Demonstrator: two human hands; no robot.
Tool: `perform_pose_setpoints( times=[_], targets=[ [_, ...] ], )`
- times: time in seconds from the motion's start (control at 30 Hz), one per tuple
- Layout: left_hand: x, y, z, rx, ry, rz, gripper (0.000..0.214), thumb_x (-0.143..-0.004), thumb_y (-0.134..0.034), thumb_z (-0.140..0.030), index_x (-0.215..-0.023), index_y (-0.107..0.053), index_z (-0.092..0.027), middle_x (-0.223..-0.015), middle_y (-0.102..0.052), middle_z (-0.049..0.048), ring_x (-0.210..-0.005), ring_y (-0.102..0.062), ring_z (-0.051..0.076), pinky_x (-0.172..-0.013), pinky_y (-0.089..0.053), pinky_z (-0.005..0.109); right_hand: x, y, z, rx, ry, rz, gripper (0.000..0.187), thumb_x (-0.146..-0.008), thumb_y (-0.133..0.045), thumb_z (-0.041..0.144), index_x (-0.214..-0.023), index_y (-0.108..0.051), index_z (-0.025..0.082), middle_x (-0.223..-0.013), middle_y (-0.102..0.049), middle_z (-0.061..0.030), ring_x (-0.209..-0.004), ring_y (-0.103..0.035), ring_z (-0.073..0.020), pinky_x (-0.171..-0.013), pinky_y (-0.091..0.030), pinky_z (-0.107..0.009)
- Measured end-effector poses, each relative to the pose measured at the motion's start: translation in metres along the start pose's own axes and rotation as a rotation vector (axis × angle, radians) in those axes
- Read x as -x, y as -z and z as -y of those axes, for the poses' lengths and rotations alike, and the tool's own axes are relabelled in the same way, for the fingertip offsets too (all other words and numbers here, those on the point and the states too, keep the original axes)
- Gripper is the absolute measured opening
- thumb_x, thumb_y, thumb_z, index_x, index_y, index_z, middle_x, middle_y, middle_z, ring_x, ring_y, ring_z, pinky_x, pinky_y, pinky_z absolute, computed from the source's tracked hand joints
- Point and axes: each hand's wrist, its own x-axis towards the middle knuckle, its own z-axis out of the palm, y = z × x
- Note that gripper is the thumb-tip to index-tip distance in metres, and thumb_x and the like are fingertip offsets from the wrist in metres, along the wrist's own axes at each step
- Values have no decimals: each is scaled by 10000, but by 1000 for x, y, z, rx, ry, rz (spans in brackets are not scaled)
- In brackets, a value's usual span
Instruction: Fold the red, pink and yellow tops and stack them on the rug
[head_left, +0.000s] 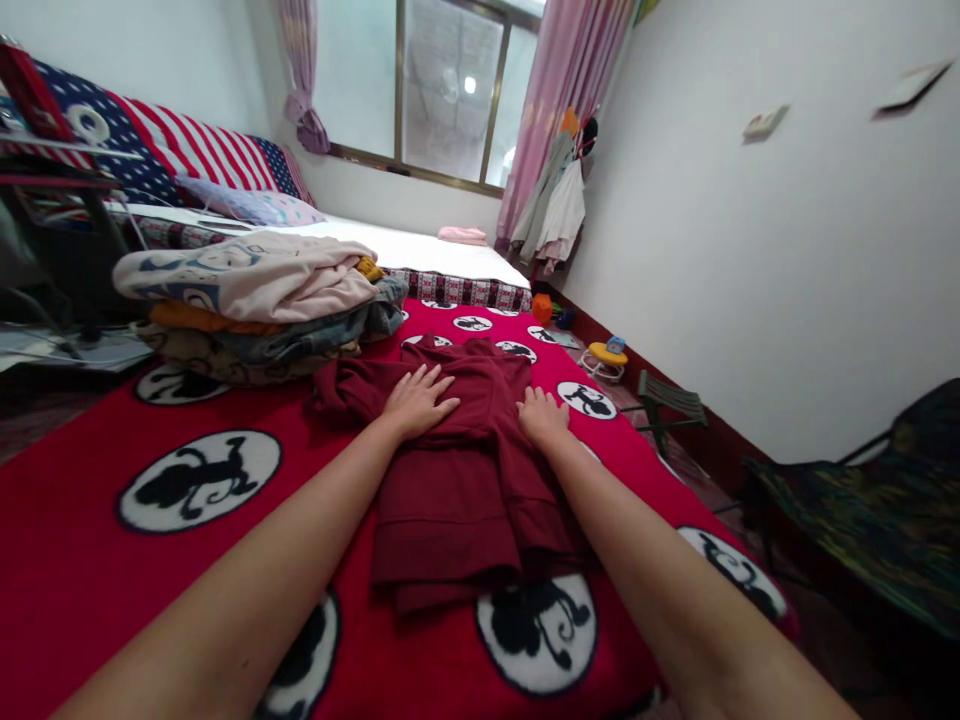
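Fingers (pixel 442 387) of the left hand (pixel 418 405) lie spread and flat, palm down, across the upper part of a maroon garment (pixel 457 470), gripping nothing, in a view relayed to me at a distance from the head camera. At the garment's right edge, the fingers of the right hand (pixel 544 415) bend slightly; from my post I cannot tell whether they pinch cloth or merely rest on it. The garment is laid out on a red blanket (pixel 60 530) patterned with white ovals, straight ahead of the wearer and largely between the two forearms.

Its long axis, as I read it, runs away from the camera, with the banded hems, more than one layer showing, at the near end. Most of the cloth therefore lies on the wearer's side of both hands, back toward the elbows, while a shorter stretch reaches past the fingertips toward the window (pixel 450 90). A bunched portion juts out beyond the left wrist, and the left hand is the nearer to it; the right hand is the nearer to the straight right side. I judge this split, one hand per flank, to be the relation that counts. A pile of clothes (pixel 262 300) sits close by the bunched portion, farther left.
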Motion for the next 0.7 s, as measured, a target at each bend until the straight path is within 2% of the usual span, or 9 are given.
perform_pose_setpoints(
  times=[0.07,0.13,0.23,0.3,0.37,0.47,0.53,0.57,0.7],
  targets=[
    [0,1,-1,-14,3,4,633,-927,-322,-597,-1457,-406,-259,-1570,-278,76,-1450,-221,305,-1151,-202,475,23,-1,-1,41,36,-59,509,-985,-324,320,-1455,-384,132,-1569,-262,-146,-1439,-227,-321,-1133,-149,-585],
    [1,3,-3,-31,5,11,635,-930,-314,-596,-1463,-394,-261,-1572,-274,76,-1450,-222,302,-1151,-203,474,48,-3,-7,70,109,-97,507,-990,-312,327,-1463,-379,159,-1583,-226,-126,-1455,-195,-305,-1134,-152,-590],
    [0,3,-4,-60,13,33,640,-933,-300,-600,-1473,-374,-265,-1579,-258,65,-1453,-216,292,-1159,-194,459,81,0,-23,81,228,-69,508,-997,-290,347,-1480,-347,200,-1577,-245,-120,-1446,-237,-295,-1110,-217,-602],
    [0,3,-4,-73,18,39,641,-935,-296,-601,-1477,-368,-266,-1582,-251,59,-1455,-212,289,-1162,-190,455,92,11,-30,113,293,-37,495,-988,-331,343,-1458,-390,199,-1554,-302,-132,-1425,-286,-308,-1107,-211,-613],
    [-1,1,-4,-81,22,34,643,-935,-297,-602,-1477,-369,-264,-1581,-254,60,-1455,-210,290,-1164,-188,456,93,27,-29,120,332,-42,479,-960,-415,320,-1415,-455,175,-1522,-361,-150,-1406,-324,-316,-1118,-199,-602],
    [-2,0,-4,-81,32,25,642,-933,-307,-602,-1475,-374,-265,-1579,-259,61,-1458,-204,285,-1167,-182,457,76,45,-7,-14,326,-181,504,-946,-449,302,-1423,-432,141,-1511,-380,-155,-1409,-329,-271,-1142,-211,-536],
    [-2,0,-5,-70,35,20,633,-932,-319,-598,-1470,-383,-270,-1577,-263,56,-1458,-207,279,-1169,-182,456,60,43,15,-138,296,-275,546,-975,-388,348,-1480,-329,149,-1541,-331,-132,-1435,-277,-234,-1152,-203,-521],
    [-2,0,-5,-63,35,14,624,-933,-327,-591,-1465,-391,-271,-1575,-270,53,-1456,-214,277,-1170,-185,454,53,38,26,-180,290,-280,565,-984,-360,382,-1500,-285,164,-1558,-294,-119,-1449,-240,-230,-1152,-198,-530],
    [1,3,-6,-34,47,-27,569,-946,-360,-531,-1436,-442,-253,-1553,-324,53,-1443,-256,265,-1171,-202,439,34,5,52,-214,323,-53,637,-973,-313,524,-1519,-246,204,-1597,-177,-86,-1472,-146,-283,-1138,-187,-579]
  ],
)
